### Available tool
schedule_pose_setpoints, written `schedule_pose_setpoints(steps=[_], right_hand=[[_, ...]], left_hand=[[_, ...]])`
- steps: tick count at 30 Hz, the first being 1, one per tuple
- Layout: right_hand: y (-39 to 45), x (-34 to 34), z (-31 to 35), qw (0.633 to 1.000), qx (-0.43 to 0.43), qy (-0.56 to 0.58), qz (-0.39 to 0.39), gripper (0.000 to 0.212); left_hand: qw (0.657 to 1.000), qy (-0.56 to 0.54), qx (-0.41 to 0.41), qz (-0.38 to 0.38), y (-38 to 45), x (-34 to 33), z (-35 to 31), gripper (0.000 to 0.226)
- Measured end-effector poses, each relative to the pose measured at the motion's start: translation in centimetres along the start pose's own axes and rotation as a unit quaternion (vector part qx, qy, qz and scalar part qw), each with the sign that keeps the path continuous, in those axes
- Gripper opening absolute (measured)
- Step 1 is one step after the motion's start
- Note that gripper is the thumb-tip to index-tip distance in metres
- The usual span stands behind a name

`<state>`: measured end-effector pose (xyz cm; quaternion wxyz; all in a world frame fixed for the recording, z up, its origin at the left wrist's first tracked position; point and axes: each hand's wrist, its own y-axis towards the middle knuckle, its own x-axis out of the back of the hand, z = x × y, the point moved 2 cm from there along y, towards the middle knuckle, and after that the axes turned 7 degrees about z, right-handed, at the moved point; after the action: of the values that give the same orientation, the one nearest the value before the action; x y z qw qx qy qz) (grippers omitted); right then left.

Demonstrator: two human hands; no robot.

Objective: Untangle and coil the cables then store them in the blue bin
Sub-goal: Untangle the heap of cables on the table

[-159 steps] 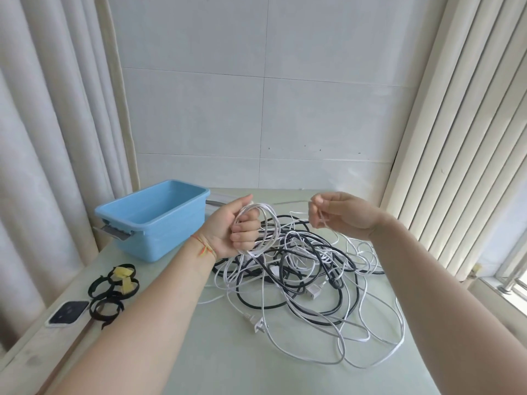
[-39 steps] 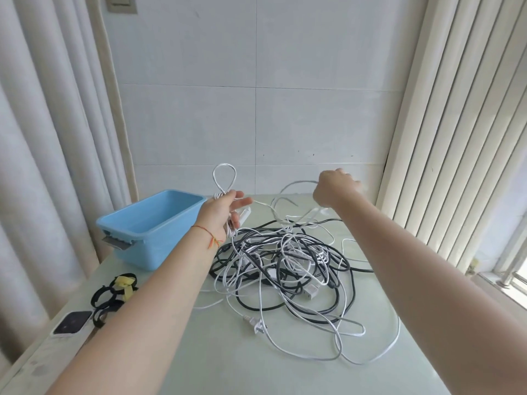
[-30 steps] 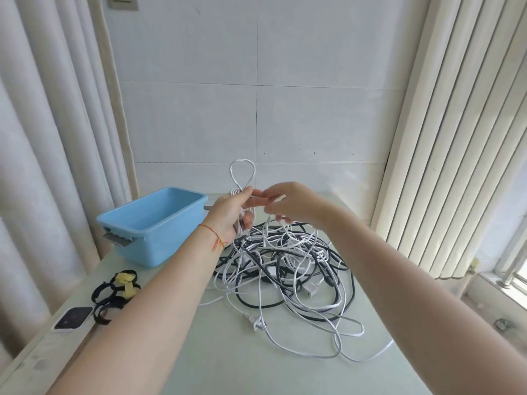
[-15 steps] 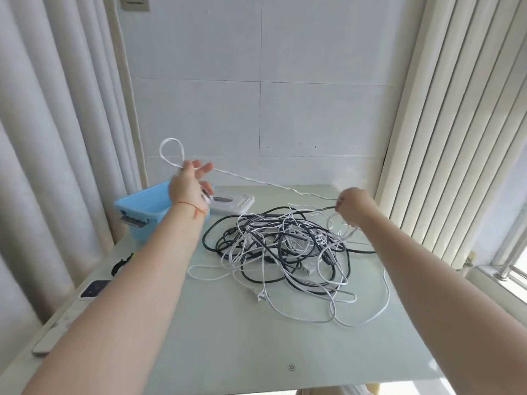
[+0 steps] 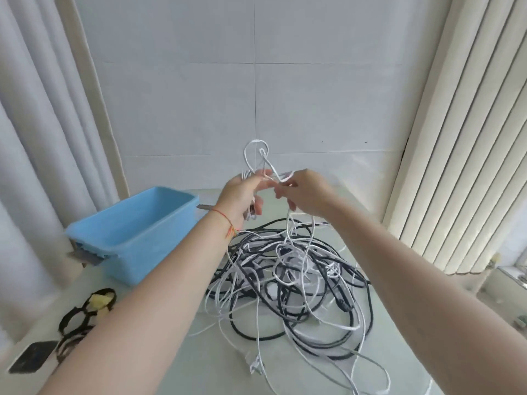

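Head view, and both hands are up above the pale green desk (image 5: 176, 363). The left hand (image 5: 241, 195) grips a thin white cable (image 5: 256, 155), fingers curled around gathered loops, one loop standing above the fist. The right hand (image 5: 305, 195) is right beside it, fingers pinching the same white strand, which trails down into the tangled heap of black and white cables (image 5: 288, 280) on the desk. The rectangular blue plastic bin (image 5: 137, 232) sits left of the heap, black strap loops with yellow tabs (image 5: 85, 312) nearer, by the desk's left edge.
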<state>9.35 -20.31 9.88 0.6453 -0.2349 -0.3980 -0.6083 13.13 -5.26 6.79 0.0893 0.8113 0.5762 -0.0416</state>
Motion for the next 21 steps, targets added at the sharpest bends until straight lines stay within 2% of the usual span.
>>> schedule_pose_setpoints(steps=[2,4,6,8,11,15,18,21], right_hand=[[3.5,-1.1,-0.6,0.998,0.017,0.055,0.026,0.028],[6.2,-2.0,-1.7,0.995,0.013,0.080,0.055,0.025],[8.0,-3.0,-3.0,0.991,-0.023,0.091,0.092,0.029],[9.2,-3.9,-4.4,0.978,-0.059,0.137,0.144,0.033],[10.0,-4.0,-5.2,0.945,-0.120,0.253,0.169,0.034],[10.1,-2.8,-4.4,0.866,-0.192,0.409,0.214,0.034],[9.4,-1.2,-3.0,0.872,-0.221,0.360,0.249,0.037],[8.1,1.5,-1.8,0.873,-0.227,0.333,0.274,0.032]], left_hand=[[0.999,-0.023,0.028,0.009,3.2,-0.1,0.7,0.021],[0.993,-0.094,0.064,0.025,5.4,0.2,1.0,0.022],[0.981,-0.168,0.096,0.021,7.2,1.1,1.7,0.023],[0.977,-0.181,0.116,-0.008,8.8,2.4,2.4,0.023],[0.970,-0.182,0.151,-0.048,10.0,3.5,3.2,0.021],[0.943,-0.238,0.234,-0.008,9.8,1.8,1.4,0.020],[0.925,-0.260,0.276,-0.023,9.5,1.1,-1.8,0.021],[0.917,-0.270,0.278,-0.087,9.6,2.4,-5.0,0.026]])
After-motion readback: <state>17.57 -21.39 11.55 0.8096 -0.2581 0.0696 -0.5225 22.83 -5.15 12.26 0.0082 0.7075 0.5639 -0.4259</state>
